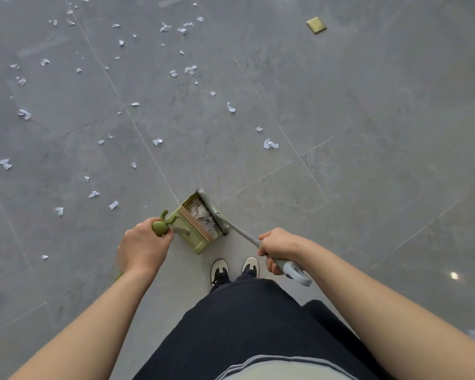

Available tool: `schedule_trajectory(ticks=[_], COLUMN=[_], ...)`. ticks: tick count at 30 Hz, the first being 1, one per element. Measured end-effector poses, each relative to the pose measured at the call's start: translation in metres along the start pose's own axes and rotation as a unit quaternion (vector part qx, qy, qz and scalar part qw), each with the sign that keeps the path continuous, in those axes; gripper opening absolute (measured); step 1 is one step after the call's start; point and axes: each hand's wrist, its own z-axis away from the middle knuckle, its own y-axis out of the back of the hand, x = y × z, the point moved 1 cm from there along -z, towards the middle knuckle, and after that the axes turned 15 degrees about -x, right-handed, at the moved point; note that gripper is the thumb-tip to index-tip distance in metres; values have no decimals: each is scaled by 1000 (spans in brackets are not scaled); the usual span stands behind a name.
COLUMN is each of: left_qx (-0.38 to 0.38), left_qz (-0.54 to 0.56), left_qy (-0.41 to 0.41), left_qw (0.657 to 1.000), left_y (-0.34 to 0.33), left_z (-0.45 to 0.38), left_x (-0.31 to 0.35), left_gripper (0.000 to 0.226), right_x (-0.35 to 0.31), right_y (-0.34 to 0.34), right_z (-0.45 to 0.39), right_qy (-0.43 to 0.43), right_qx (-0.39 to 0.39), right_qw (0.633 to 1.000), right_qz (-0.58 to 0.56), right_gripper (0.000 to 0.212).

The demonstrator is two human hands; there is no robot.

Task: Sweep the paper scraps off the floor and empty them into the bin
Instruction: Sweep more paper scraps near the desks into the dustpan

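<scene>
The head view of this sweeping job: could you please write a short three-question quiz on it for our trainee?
1. True or false: the green dustpan already holds paper scraps.
2. Which hand grips the broom handle? A) left hand B) right hand
3. Fill in: most loose paper scraps lie on the grey tiled floor to the person's front-____.

Key: 1 true. 2 B; the left hand holds the dustpan's handle. 3 left.
</scene>
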Motion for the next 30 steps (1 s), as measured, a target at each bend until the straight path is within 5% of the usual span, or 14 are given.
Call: schedule_trajectory(ticks=[11,30], left_qx=[27,65], left_qz=[19,38], left_qy=[-9,49], left_qw=[999,996], left_y=[20,32], left_z=[-31,-112], left_x=[52,198], left_gripper=[17,17], right_x=[-44,-140], right_y=[65,278], right_z=[17,-5], right_qy=[40,28], right_qx=[55,103], right_qw=[985,956], right_qz=[-160,-274], right_gripper=[14,22])
